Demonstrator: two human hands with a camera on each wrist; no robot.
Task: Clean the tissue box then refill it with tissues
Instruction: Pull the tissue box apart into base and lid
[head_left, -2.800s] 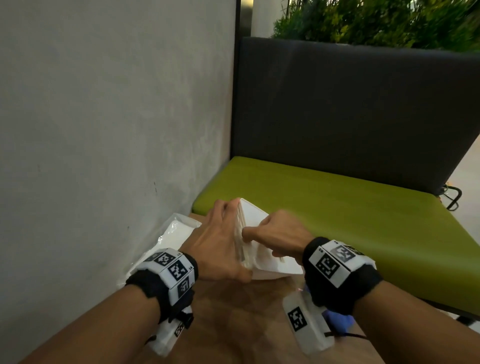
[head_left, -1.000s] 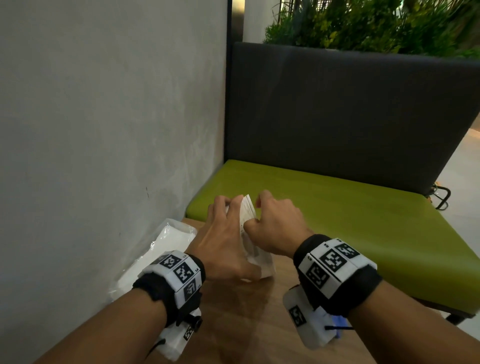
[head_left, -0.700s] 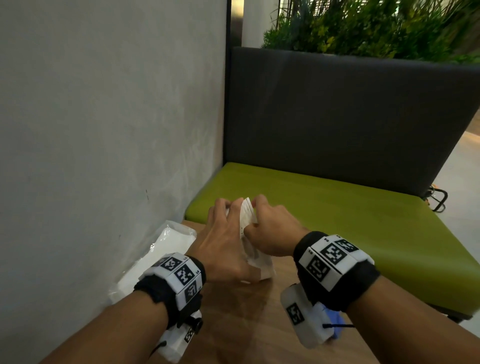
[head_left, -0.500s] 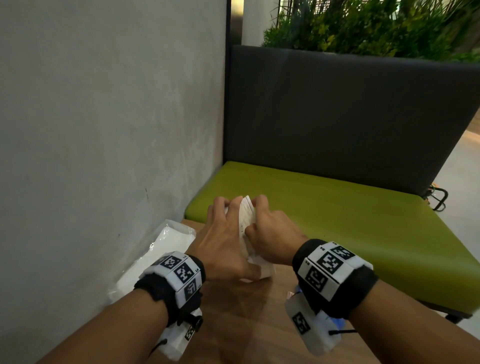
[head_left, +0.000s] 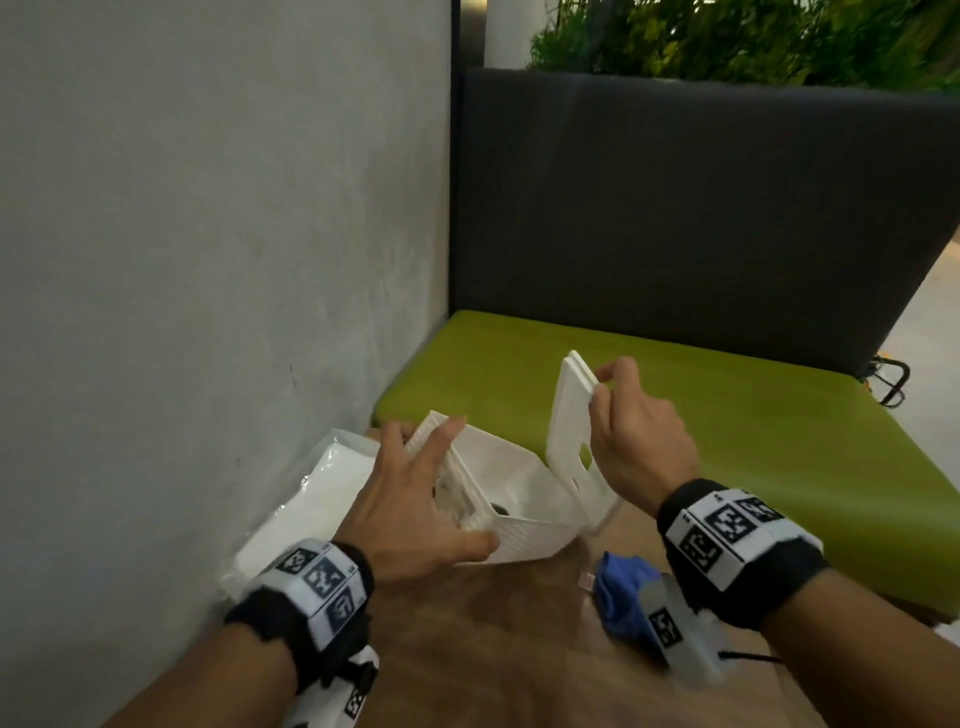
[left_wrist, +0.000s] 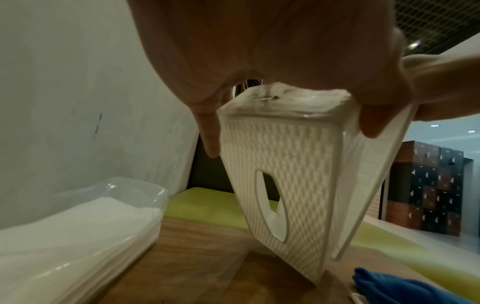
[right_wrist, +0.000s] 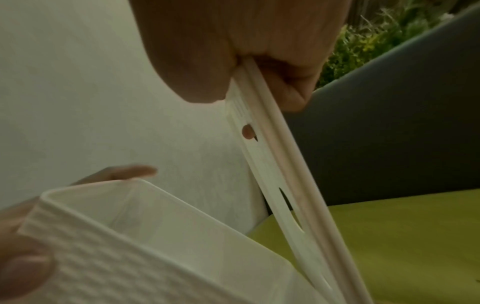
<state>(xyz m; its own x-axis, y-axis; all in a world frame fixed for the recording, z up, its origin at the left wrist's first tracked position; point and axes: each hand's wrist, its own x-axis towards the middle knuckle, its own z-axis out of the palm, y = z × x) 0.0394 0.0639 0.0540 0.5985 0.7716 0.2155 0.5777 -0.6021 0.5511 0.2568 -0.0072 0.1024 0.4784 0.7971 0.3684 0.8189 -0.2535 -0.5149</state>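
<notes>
Since half a second ago the two white parts, then pressed together between both hands, have come apart: the base panel (head_left: 574, 452) is now swung clear to the right, and the tissue box (head_left: 511, 499) stands open. My read: opening step done, the inside can now be wiped and then refilled.

Largest first. Grey wall (head_left: 208, 260) runs close along the left, so little room that side. Green bench seat (head_left: 701, 415) lies beyond the wooden table (head_left: 493, 649); open room is to the right and toward the person. Plastic-wrapped tissue refill pack (head_left: 301, 509) lies against the wall, just beside the box. Box rests tilted on the table near its far edge, woven-pattern face with the oval slot turned toward the left palm. Blue cloth (head_left: 623, 592) lies on the table under the right wrist, near the box.

Left hand (head_left: 415, 509): fingers spread wide over the slotted face, thumb curled round the near corner, holding the box. Right hand (head_left: 636, 441): thumb and fingers pinch the panel's top edge; its lower end is at the box's rim, contact unclear.

Risk guess: box could slide off the far edge.
</notes>
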